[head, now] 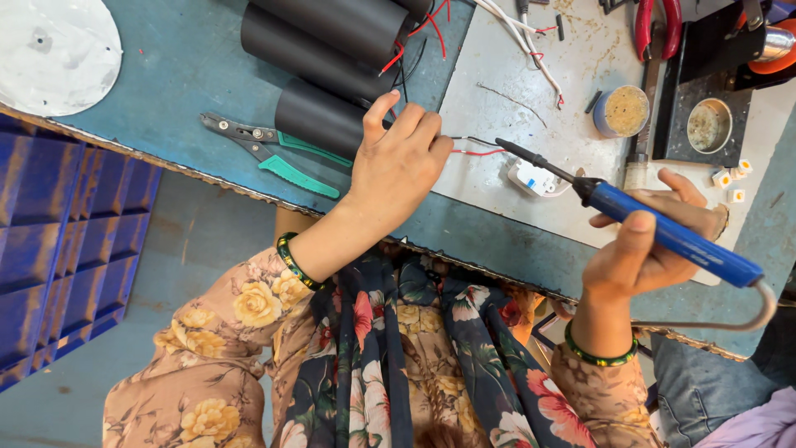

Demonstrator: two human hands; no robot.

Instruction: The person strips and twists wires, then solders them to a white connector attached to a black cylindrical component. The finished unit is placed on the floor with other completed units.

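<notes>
— While my left hand [398, 162] pinches the thin red and black wires [474, 147] against the surface [497, 75], what worries you?

— That hot tip is nearly at your fingers [438, 149]. A slip could burn them, I'd judge, or melt the insulation.

— True. My right hand [643, 253] is wrapped tight round the blue soldering iron [663, 232], its dark metal tip just right of the wires, near the middle.

— And the grey cord looping off its end?

— It could snag and tug the iron. The matte black cylinders [323, 58] to the far left might roll, too; the green-handled pliers [274, 149] lie flat.
</notes>
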